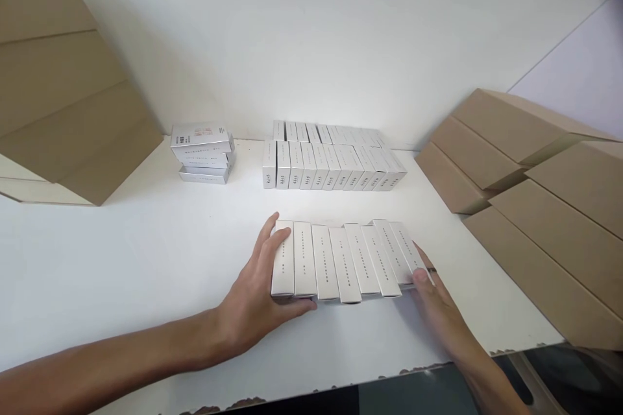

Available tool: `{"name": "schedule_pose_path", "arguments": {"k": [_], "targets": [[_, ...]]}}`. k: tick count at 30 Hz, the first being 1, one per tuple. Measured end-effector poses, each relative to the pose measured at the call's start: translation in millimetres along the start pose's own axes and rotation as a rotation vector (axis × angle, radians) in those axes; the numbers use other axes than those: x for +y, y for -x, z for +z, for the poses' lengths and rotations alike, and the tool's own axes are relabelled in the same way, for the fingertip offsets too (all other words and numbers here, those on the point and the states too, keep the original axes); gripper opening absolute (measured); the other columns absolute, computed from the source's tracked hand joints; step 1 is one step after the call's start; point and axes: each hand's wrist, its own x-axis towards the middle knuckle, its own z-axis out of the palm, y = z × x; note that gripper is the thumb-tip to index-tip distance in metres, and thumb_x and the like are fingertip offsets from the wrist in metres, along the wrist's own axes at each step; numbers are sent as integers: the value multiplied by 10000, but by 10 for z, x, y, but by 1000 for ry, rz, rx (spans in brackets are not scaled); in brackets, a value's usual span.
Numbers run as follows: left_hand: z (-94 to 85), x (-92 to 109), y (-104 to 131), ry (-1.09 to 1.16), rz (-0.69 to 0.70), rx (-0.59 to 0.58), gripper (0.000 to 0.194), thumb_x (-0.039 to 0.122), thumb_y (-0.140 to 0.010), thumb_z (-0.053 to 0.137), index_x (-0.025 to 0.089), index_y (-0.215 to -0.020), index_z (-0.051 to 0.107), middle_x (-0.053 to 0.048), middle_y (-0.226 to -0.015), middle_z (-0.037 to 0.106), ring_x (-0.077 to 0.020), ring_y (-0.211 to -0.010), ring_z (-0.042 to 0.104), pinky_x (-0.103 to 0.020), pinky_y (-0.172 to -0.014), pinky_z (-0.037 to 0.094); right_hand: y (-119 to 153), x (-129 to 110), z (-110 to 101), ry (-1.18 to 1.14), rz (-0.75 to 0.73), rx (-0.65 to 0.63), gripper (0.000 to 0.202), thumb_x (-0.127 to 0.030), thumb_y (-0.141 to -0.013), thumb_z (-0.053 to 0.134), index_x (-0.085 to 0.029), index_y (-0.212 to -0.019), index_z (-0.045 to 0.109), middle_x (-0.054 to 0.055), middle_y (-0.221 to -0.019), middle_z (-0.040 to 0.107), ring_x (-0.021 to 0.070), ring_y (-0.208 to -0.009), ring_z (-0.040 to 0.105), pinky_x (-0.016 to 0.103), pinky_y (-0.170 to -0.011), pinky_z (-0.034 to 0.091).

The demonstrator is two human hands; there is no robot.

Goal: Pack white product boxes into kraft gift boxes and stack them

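Observation:
A row of several small white boxes (339, 262) stands side by side near the table's front, its ends uneven. My left hand (257, 285) grips the row's left end, with its thumb along the near side and fingers over the top and far side. At the right end, my right hand (435, 295) presses with the thumb in front and the other fingers behind, partly hidden by the boxes. Between them the row is squeezed together. Farther back stand two rows of similar boxes (324, 165), packed closely.
A short stack of silver-white boxes (202, 149) sits at the back left. Large brown cartons (63, 91) rise at the left, and more brown cartons (549, 227) are stacked at the right. The white table (121, 272) has a chipped front edge.

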Motion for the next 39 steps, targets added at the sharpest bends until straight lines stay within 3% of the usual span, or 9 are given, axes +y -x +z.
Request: {"name": "schedule_pose_path", "arguments": {"k": [4,9,19,23,29,31,34,36,39], "targets": [[-9,123,122,-177,75,110,893,316,-721,848,274,-1410,280,-139,-1647,101,-387,-1474,264,-597,-1054,501,81,102,34,0,-177,37,948,-686,-729,711,-379,-1505,260,81,-1577,317,362,-1409,359,583,-1140,342],[100,232,143,-132,-96,109,725,330,-683,871,303,-1252,422,-115,-1646,166,-371,-1132,655,-487,-681,665,208,-55,282,-83,-77,155,1136,-576,-590,861,-332,-1486,206,133,-1439,456,354,-1293,479,607,-1111,362],[235,223,6,-75,-85,284,508,428,-801,760,288,-1213,497,-116,-1388,577,-346,-1234,605,-518,-901,624,237,-294,320,-122,-20,159,1121,-626,-617,823,-330,-1518,227,119,-1438,503,347,-1286,502,562,-1086,420],[287,224,48,-63,-69,294,487,460,-839,713,292,-1240,493,-118,-1380,582,-343,-1215,619,-530,-888,630,224,-269,298,-167,-40,131,1101,-587,-629,831,-336,-1520,235,101,-1455,494,325,-1317,483,531,-1119,396],[287,345,17,-97,36,340,472,406,-873,710,289,-1270,482,-121,-1537,423,-324,-1220,619,-459,-853,653,248,-264,250,-220,-129,188,1050,-548,-670,825,-344,-1513,233,89,-1554,354,325,-1388,398,548,-1173,313],[205,446,-97,-128,86,359,499,419,-864,726,285,-1277,480,-123,-1542,413,-316,-1190,639,-430,-819,661,192,-351,175,-225,-195,212,1057,-518,-670,838,-340,-1513,225,94,-1571,316,334,-1383,407,538,-1161,348],[-34,665,-477,-175,197,416,535,425,-833,766,271,-1263,488,-109,-1392,569,-292,-1153,656,-398,-829,651,-87,-671,-26,-241,-386,233,1088,-455,-634,880,-351,-1504,235,78,-1584,289,329,-1368,434,494,-1154,395],[-243,837,-876,-184,284,482,550,382,-796,812,257,-1229,497,-69,-1239,650,-274,-1157,645,-389,-879,625,-425,-1000,-196,-200,-538,228,1079,-417,-647,883,-355,-1506,233,63,-1609,241,316,-1379,424,464,-1174,379],[-513,1025,-1578,-168,317,528,591,328,-743,861,249,-1196,490,-39,-1280,617,-285,-1276,555,-410,-977,560,-1090,-1505,-414,-83,-715,288,1097,-431,-653,878,-298,-1524,224,97,-1600,261,329,-1343,461,461,-1152,408]]}}
